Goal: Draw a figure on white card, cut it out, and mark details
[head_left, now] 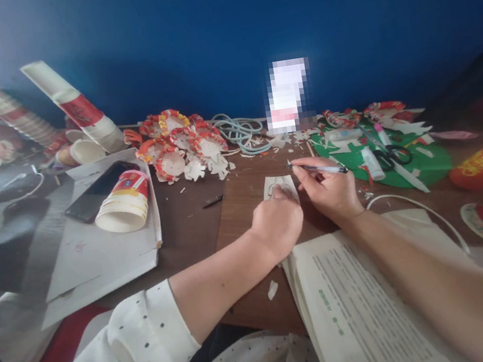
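Note:
A small white piece of paper with a dark drawn outline lies on the brown table. My left hand is closed over its near part, with a finger pressing it flat. Just right of the paper, my right hand pinches a pen, with its tip pointing left and a little above the table. The underside of my left hand is hidden. To the left on the table lies a black pen cap, apart from both hands.
Curled cut paper cups and a pale cable lie at the back. A green sheet carries scissors and a glue stick. Stacked cups rest beside a phone at left; a book lies under my right forearm.

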{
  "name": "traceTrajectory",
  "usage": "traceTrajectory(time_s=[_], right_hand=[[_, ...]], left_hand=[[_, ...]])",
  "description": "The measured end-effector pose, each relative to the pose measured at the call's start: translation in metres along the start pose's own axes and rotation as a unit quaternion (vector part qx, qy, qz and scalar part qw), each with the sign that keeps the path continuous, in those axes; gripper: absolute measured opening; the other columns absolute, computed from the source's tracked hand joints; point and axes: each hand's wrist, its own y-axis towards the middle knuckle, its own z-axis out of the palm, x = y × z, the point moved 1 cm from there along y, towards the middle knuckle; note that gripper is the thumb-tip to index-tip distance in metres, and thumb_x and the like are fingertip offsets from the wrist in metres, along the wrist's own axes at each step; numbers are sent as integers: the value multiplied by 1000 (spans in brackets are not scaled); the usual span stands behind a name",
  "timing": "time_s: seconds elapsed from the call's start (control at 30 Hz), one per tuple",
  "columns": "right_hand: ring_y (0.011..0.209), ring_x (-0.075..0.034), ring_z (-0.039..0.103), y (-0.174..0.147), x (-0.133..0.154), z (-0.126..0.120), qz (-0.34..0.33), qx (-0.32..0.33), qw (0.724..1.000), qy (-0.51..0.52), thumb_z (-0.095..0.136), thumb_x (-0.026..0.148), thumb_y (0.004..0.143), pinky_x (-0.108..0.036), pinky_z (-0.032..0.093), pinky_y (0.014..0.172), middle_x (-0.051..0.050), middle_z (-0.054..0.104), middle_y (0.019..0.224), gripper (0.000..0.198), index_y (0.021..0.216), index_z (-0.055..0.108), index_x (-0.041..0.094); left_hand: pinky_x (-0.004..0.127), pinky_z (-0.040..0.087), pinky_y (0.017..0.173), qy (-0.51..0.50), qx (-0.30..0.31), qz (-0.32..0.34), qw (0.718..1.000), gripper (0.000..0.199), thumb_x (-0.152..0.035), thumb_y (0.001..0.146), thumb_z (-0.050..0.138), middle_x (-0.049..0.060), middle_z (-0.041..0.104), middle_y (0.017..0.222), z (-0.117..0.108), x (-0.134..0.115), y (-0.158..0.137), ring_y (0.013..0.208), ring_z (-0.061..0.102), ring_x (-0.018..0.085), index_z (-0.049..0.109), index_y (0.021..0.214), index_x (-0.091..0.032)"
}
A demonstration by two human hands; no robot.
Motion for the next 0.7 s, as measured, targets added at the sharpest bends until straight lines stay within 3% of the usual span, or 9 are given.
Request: traceTrajectory(time_s=[0.23,0.37,0.7], right_hand=[[66,-20,75,-1,2,-1,21,3,1000,6,63,41,94,-31,59,66,-7,81,94,26,105,78,22],[62,-19,75,-4,-1,-1,62,33,997,25,63,40,94,-29,58,60,-5,81,90,27,110,77,23],[93,-25,78,-9,-9,4,29,20,999,-38,65,35,90,-37,61,83,-2,81,105,20,104,78,31]], left_hand=[[35,62,74,-1,21,-7,1000,54,-6,98,33,36,45,151,-2,-1,0,108,73,30,45,149,2],[35,62,76,-6,17,4,1000,54,-6,98,31,36,46,151,-2,-2,0,114,70,32,45,149,3],[33,61,75,-14,26,-9,1000,55,-6,99,31,34,46,151,-3,-3,-1,103,74,27,44,152,-1]])
